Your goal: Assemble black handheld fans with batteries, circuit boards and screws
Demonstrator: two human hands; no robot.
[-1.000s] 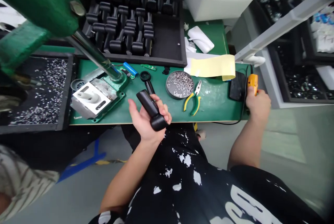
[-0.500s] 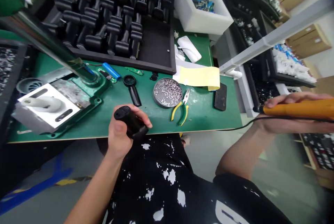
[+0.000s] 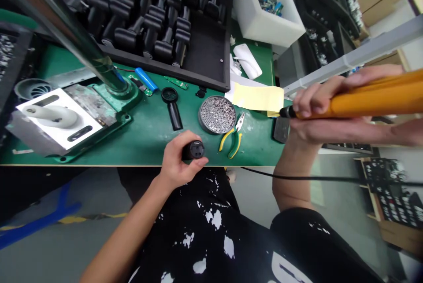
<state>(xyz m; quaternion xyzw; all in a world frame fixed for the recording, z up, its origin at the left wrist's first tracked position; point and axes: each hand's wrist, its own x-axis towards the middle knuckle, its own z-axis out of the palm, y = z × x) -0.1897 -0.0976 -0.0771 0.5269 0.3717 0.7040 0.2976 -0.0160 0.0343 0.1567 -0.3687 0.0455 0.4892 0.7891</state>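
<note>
My left hand (image 3: 178, 162) is closed around a black handheld device body (image 3: 194, 149) at the front edge of the green bench (image 3: 148, 135), its end face with a small port turned up toward me. My right hand (image 3: 322, 111) grips an orange corded screwdriver (image 3: 370, 98), held level in the air at the right, its dark tip pointing left near the yellow sheet (image 3: 257, 97). Its black cable (image 3: 313, 178) trails below my right arm.
A round dish of small screws (image 3: 217, 114), yellow-handled pliers (image 3: 233, 135), a black cap part (image 3: 172, 104), a blue battery cell (image 3: 146, 79) and a white press fixture (image 3: 56, 118) lie on the bench. Behind are a tray of several black devices (image 3: 158, 14) and a white bin (image 3: 267, 5).
My right hand lifted the orange screwdriver off the bench's right end and brought it left, toward the middle. My left hand turned the black device until its end faces up.
</note>
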